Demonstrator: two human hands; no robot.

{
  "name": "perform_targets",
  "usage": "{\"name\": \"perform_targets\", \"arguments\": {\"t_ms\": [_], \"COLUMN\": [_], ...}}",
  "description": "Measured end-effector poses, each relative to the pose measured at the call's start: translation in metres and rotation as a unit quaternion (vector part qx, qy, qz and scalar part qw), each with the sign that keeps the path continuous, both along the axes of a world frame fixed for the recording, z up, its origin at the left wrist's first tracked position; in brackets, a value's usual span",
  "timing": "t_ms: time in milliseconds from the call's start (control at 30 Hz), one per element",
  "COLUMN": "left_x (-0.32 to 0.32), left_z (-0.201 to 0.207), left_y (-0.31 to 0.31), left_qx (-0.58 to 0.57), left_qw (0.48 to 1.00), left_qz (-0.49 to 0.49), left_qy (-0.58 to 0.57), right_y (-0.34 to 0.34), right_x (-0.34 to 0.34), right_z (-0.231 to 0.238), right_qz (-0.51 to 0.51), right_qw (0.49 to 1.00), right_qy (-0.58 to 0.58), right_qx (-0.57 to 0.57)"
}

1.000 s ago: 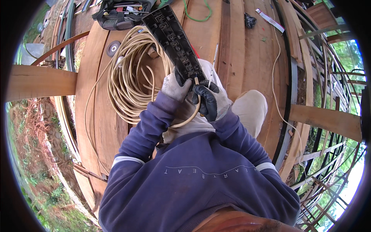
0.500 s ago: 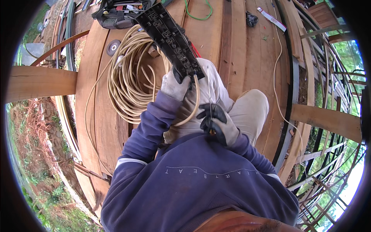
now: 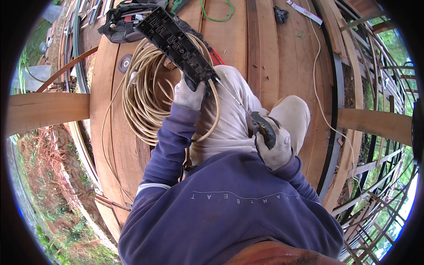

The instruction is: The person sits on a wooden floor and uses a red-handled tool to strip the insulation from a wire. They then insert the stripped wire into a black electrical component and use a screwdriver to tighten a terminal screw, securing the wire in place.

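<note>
My left hand [image 3: 189, 91], in a pale work glove with dark fingertips, is closed around the near end of a long black power strip [image 3: 179, 46]. The strip slants up and away to the left, its inner side with slots and metal parts facing up. A beige cable [image 3: 217, 108] leaves its near end and loops down over my lap. My right hand [image 3: 274, 140], gloved likewise, grips a long thin screwdriver [image 3: 238, 102] by its handle, which the fingers mostly hide. Its shaft points up and left, the tip at the strip's near end; whether it touches is unclear.
A big coil of beige cable [image 3: 137, 106] lies on the planks left of my legs. Beyond it are an open tool bag [image 3: 121, 31] and a grinding disc [image 3: 125, 64]. A green cord [image 3: 218, 20], a black crumpled bag [image 3: 280, 14] and a thin white cable [image 3: 316, 84] lie farther off.
My right hand has moved right and tilted the screwdriver from upright toward the left, its tip now at the strip's end. The left hand and strip have shifted slightly left.
</note>
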State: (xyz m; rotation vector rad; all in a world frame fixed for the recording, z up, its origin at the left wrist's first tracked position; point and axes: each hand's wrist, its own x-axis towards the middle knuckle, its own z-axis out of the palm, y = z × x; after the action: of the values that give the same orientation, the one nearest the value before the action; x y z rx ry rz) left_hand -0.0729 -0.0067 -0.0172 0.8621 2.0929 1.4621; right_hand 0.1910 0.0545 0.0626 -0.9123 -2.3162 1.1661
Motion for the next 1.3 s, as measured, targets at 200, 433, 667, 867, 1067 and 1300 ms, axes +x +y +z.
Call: {"name": "perform_targets", "arguments": {"t_ms": [200, 433, 667, 867, 1067, 1300], "left_x": [0.011, 0.018, 0.017, 0.019, 0.017, 0.018], "left_z": [0.006, 0.015, 0.008, 0.014, 0.009, 0.010], "left_y": [0.001, 0.001, 0.001, 0.001, 0.001, 0.002], "left_qx": [-0.006, 0.007, 0.008, -0.021, 0.005, -0.009], "left_qw": [0.996, 0.997, 0.993, 0.995, 0.993, 0.995], "left_qz": [0.030, 0.023, 0.029, 0.033, 0.031, 0.039], "left_qy": [0.089, 0.070, 0.110, 0.091, 0.115, 0.091], "right_y": [0.002, -0.003, -0.002, -0.001, -0.003, 0.000], "right_x": [-0.001, -0.007, -0.010, -0.011, -0.011, -0.013], "right_z": [-0.010, 0.001, -0.005, -0.007, -0.007, -0.008], "right_qz": [0.042, 0.016, 0.027, 0.024, 0.015, 0.019], "right_qw": [0.989, 0.989, 0.984, 0.984, 0.990, 0.984], "right_qy": [0.002, -0.025, -0.022, -0.013, -0.026, 0.001], "right_qx": [0.141, 0.146, 0.174, 0.175, 0.138, 0.178]}}
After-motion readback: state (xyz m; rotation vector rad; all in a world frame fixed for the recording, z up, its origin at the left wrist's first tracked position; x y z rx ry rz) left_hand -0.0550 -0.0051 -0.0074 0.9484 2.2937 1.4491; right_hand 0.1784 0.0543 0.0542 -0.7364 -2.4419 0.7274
